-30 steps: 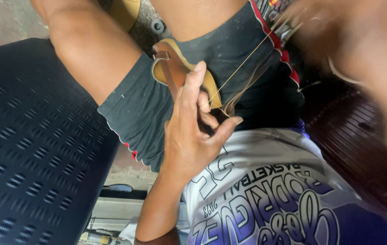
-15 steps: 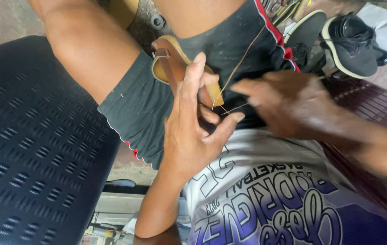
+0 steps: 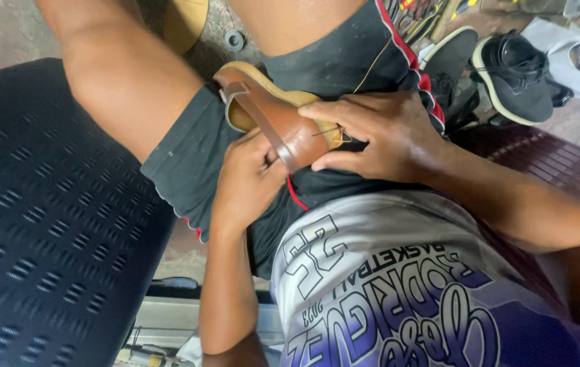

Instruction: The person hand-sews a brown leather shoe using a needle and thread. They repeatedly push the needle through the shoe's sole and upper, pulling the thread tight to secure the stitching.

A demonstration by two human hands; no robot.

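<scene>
Left hand [image 3: 249, 180] curled shut around the near edge of a brown leather sandal [image 3: 283, 119], fingers tucked under the strap, gripping it from below. Right hand [image 3: 378, 136] lies over the sandal's right end, fingers bent and closed, thumb and forefinger pinching near a thin needle [image 3: 327, 131] stuck in the leather; a tan thread [image 3: 371, 64] runs up from there across the shorts. Sandal sits on the lap, wedged between the 2 thighs, tilted, sole edge facing up, resting on dark shorts [image 3: 195, 156] with red trim. Below is a white and purple jersey [image 3: 385, 299]. Dark perforated plastic seat [image 3: 38, 224] at left. 1 black shoe [image 3: 514, 75] on the floor at upper right, well apart from the hands.
</scene>
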